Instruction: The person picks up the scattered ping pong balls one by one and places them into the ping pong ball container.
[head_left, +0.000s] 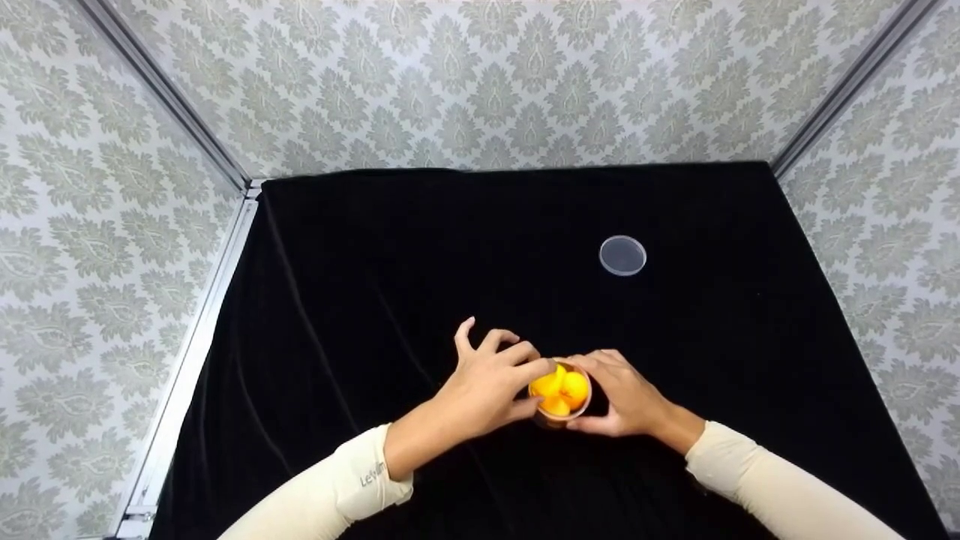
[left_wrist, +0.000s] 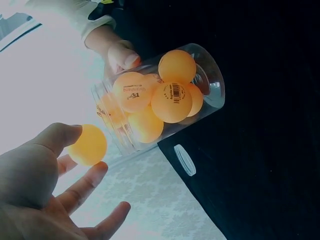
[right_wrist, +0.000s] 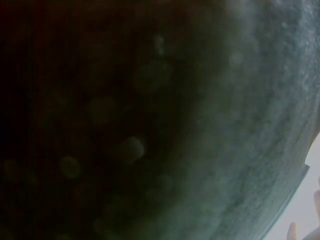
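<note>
My left hand (head_left: 491, 379) pinches an orange table tennis ball (left_wrist: 87, 145) between thumb and fingers, just outside the mouth of a clear plastic jar (left_wrist: 214, 82). The little finger sticks out away from the ball. Several more orange balls (left_wrist: 171, 102), some with printed marks, lie inside the jar. From the right side, my right hand (head_left: 622, 394) grips the jar round its wall, thumb at the near side. Looking down from the head view, the open mouth shows the orange balls within. The right wrist view is mostly a dark blur.
A round clear lid (head_left: 622, 256) lies farther back on the black cloth (head_left: 420, 247), right of centre. Patterned wall panels (head_left: 495, 82) stand behind and at both sides, with a metal frame rail (head_left: 187, 337) along the left edge.
</note>
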